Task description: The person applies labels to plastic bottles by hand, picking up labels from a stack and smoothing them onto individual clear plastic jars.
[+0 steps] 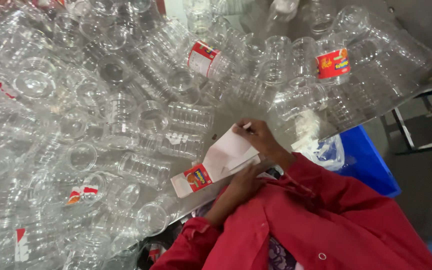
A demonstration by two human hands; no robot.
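Two hands are seen over the grey bench [236, 117], both in red sleeves [306, 210]. A strip of white label stickers with red printed ends [216, 162] is held between them: the right hand [261, 140] is pinched on its upper edge, the left hand [243, 182] is closed under its lower side. Clear ribbed plastic jars [141, 125] are heaped just beyond, two already bearing red labels. A blue plastic crate [366, 160] stands beside the bench.

The left hand [243, 182] lies half hidden under the label strip [216, 162].
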